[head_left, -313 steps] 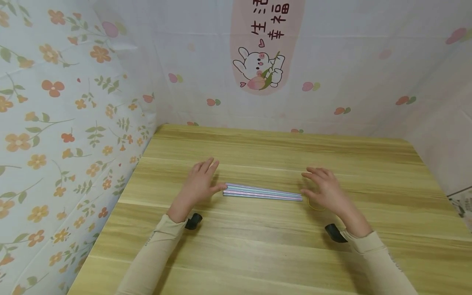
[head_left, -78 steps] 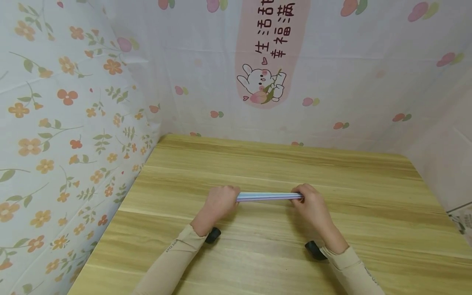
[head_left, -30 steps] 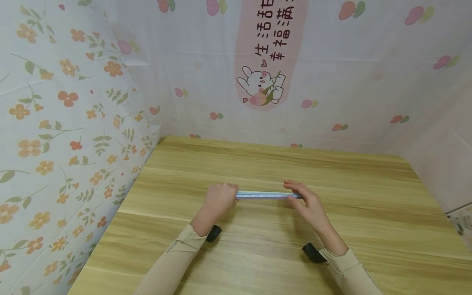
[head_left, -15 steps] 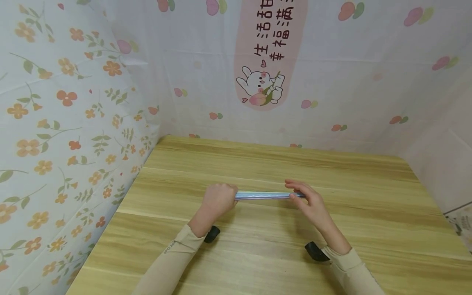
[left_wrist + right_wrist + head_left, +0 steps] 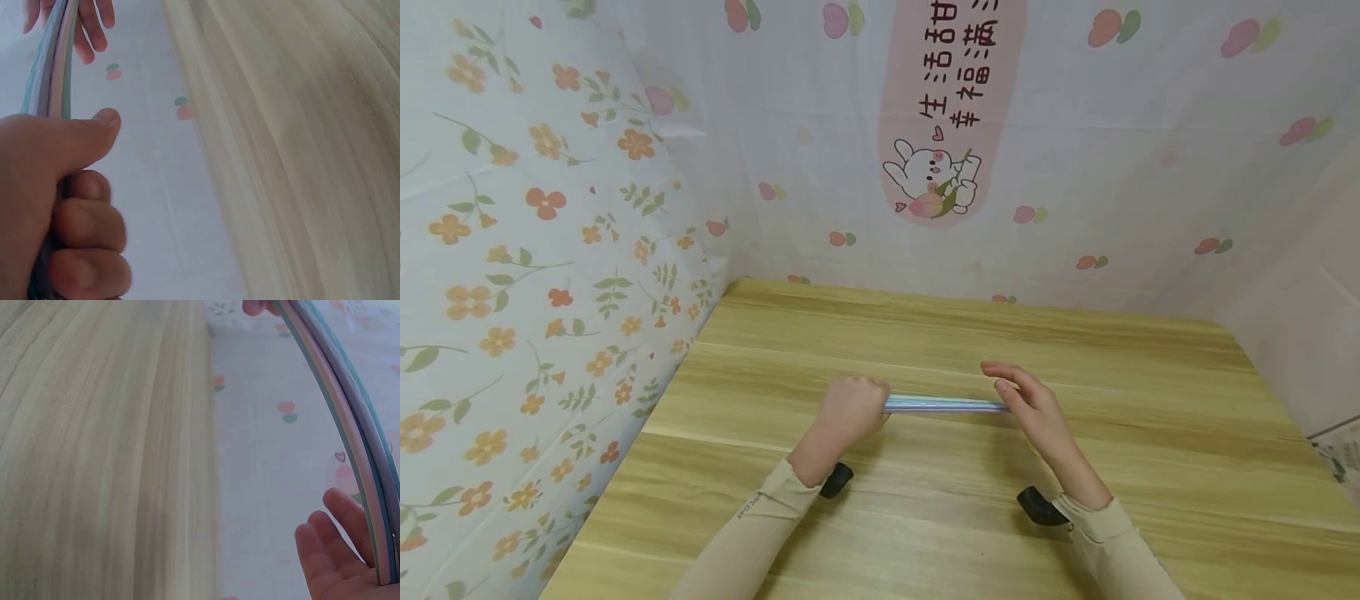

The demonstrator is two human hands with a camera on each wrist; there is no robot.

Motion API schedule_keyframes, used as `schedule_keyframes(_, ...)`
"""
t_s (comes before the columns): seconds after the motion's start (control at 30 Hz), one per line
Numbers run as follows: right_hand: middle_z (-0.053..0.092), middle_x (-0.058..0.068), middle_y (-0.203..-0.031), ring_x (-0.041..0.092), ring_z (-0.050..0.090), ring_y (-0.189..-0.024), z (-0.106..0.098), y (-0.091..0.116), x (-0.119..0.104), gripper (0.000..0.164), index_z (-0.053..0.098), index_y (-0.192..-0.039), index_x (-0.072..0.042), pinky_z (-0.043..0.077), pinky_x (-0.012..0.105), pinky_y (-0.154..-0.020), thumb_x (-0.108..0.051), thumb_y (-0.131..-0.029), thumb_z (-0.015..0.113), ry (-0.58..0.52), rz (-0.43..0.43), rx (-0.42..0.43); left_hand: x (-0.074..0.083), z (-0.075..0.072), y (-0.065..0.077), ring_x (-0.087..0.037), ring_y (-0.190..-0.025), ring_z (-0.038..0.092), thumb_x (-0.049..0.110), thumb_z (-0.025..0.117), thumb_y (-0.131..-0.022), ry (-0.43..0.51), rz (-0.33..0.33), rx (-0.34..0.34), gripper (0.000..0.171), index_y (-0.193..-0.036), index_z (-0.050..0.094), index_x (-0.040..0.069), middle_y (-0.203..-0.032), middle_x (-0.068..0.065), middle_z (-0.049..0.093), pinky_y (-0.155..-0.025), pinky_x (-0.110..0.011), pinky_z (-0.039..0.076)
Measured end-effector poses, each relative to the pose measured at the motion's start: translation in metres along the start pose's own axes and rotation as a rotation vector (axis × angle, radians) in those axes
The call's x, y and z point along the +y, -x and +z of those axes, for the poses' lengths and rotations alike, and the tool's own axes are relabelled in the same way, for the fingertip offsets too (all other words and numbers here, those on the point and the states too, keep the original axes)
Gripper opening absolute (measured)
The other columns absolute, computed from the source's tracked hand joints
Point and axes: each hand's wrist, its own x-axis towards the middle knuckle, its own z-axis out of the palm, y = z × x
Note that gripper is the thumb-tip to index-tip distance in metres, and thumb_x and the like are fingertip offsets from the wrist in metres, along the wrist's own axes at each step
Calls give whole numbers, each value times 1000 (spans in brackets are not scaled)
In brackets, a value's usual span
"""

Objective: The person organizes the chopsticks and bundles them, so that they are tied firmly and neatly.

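A bundle of pastel chopsticks [image 5: 947, 405] in pink, purple, blue and green is held level above the table. My left hand [image 5: 853, 410] grips its left end, with the fingers curled round it and the thumb along the side, as the left wrist view shows. My right hand [image 5: 1033, 412] is at the other end with fingers spread and loosely bent. In the right wrist view, the tips of the chopsticks [image 5: 350, 419] meet the palm of the right hand [image 5: 340, 556]. The left hand covers the bundle's left end.
The wood-grain table [image 5: 910, 517] reaches back to a wall cloth [image 5: 820, 167] printed with hearts and a rabbit. A flowered cloth [image 5: 542, 333] hangs along the left side. A thin yellow band [image 5: 1033, 450] shows partly behind the right wrist.
The chopsticks lay on the table at first, with both hands apart; they were then lifted. The right hand gripped their right end, then loosened, and its thumb has now come off them.
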Motion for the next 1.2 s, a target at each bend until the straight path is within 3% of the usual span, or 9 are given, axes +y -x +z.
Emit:
schedule_keyframes(0.13,56,16,-132,-3,51,-117,0,-1,-2,28,59,-122,-1,40,11,-93,-10,-100,46,-37,-29,8,1,-4,-1,-8,-43,40,30,72,-81,24,5,-43,24,-68,59,15,-55,3,55,-36,-26,35)
schedule_keyframes(0.37,56,20,-130,-3,52,-116,2,-3,-5,26,60,-119,2,41,11,-92,-5,-99,47,-26,-102,-13,-3,-7,-1,-7,-47,35,31,71,-85,93,38,-102,20,-74,65,15,-59,3,57,-40,-24,34)
schedule_keyframes(0.57,56,19,-130,-1,53,-115,3,-2,-8,25,61,-118,0,42,12,-91,-4,-98,47,-37,-111,-10,-5,-8,0,-8,-48,44,31,71,-85,111,63,-116,20,-76,66,14,-63,1,61,-42,-26,40)
schedule_keyframes(1.0,57,17,-130,-3,52,-115,0,-2,-12,24,63,-116,-3,42,11,-91,-6,-99,47,-16,-101,1,-5,-8,0,-7,-47,36,23,72,-83,107,100,-31,22,-68,59,13,-57,3,53,-40,-24,36)
schedule_keyframes(1.2,57,16,-130,-2,52,-115,-1,-2,-12,23,63,-115,-2,42,11,-90,-5,-98,47,-2,-110,6,-5,-8,-1,-7,-47,34,18,70,-83,118,102,-27,22,-67,57,13,-56,4,51,-39,-23,34)
